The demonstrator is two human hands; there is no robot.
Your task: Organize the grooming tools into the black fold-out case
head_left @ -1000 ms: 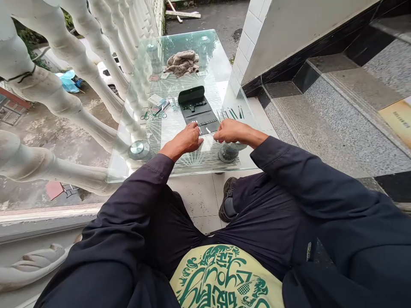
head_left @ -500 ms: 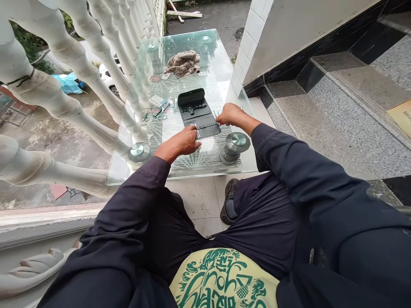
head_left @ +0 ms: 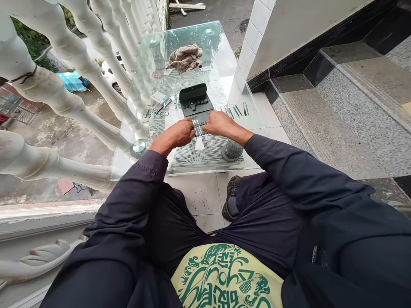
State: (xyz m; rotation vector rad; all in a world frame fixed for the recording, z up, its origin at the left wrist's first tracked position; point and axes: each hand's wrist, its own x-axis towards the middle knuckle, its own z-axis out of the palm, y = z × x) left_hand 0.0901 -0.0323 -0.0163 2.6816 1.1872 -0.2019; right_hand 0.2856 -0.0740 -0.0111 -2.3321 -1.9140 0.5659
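Observation:
A black manicure-type tool case (head_left: 196,109) lies unfolded on the glass table (head_left: 183,164), its far flap raised. Several slim metal tools (head_left: 197,126) sit in the loops of its near panel. My left hand (head_left: 180,133) is closed at the near left edge of the case, fingertips gripping it beside those tools. Over the near right part of the panel, my right hand (head_left: 221,124) is pinched shut; its fingers hide whatever is in them. More slim tools (head_left: 237,110) lie in a row on the glass to the right of the case.
Small scissors (head_left: 156,114) and a flat packet (head_left: 159,98) lie left of the case. A crumpled cloth (head_left: 185,59) rests farther back. White balusters (head_left: 96,60) line the left side; stone steps (head_left: 317,111) rise on the right.
My right hand has moved left from the case's right edge to its near panel, uncovering the row of tools on the glass. My left hand stays at the left edge.

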